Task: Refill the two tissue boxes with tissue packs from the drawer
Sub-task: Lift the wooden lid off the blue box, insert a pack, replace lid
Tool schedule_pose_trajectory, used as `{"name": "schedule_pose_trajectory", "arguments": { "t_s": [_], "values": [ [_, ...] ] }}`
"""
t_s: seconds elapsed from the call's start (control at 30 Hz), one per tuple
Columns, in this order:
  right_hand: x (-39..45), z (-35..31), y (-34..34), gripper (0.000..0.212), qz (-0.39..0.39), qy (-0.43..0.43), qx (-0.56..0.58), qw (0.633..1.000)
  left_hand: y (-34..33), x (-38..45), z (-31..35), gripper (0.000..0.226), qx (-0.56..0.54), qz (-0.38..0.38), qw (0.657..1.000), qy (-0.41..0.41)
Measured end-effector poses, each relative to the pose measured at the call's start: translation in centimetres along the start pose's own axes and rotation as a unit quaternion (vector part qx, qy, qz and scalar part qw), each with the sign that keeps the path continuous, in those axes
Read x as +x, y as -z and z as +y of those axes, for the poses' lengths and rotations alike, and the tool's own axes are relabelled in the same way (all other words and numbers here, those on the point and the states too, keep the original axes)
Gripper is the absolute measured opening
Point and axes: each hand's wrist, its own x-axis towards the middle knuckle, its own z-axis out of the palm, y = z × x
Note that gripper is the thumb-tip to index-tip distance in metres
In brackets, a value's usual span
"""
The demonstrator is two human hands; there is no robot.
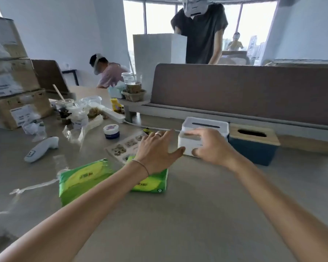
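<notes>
Left hand: my left hand is spread wide with nothing in it, thumb tip near the lower left corner of the white tissue box; I cannot tell whether it touches.
Right hand: my right hand is at the front of the same box, fingers stretched loosely across its front face and partly blurred; I cannot tell if they grip it.
White tissue box: upright on the bench, slotted lid on, just beside the blue box.
Blue tissue box: the blue tissue box with a wooden lid stands to the right, against the divider.
Tissue packs: two green tissue packs lie flat on the bench nearer me, the right one partly under my left wrist.
Clutter: a white handheld controller and a blue-lidded jar sit to the left.
</notes>
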Motion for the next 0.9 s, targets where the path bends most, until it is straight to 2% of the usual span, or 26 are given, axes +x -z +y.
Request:
{"name": "schedule_pose_trajectory", "arguments": {
  "t_s": [0.23,0.37,0.57,0.7,0.9],
  "values": [
    [-1.5,10.8,7.2,0.056,0.101,-0.132,-0.08,0.983,-4.3,7.6,9.8,0.065,-0.036,-0.016,0.99,-0.132],
    [-1.2,15.9,8.6,0.063,0.085,-0.188,-0.147,0.967,-8.2,11.2,13.6,0.071,-0.023,-0.054,0.982,-0.181],
    [0.2,20.7,8.4,0.069,0.008,-0.182,-0.213,0.96,-12.5,16.2,16.9,0.063,0.086,-0.056,0.969,-0.226],
    [-0.2,21.8,8.3,0.061,0.027,-0.162,-0.22,0.962,-13.9,17.3,17.3,0.051,0.1,-0.053,0.965,-0.236],
    [-3.3,20.2,9.4,0.055,0.074,-0.151,-0.206,0.964,-12.2,15.4,18.0,0.051,0.056,-0.029,0.964,-0.258]
  ]
}}
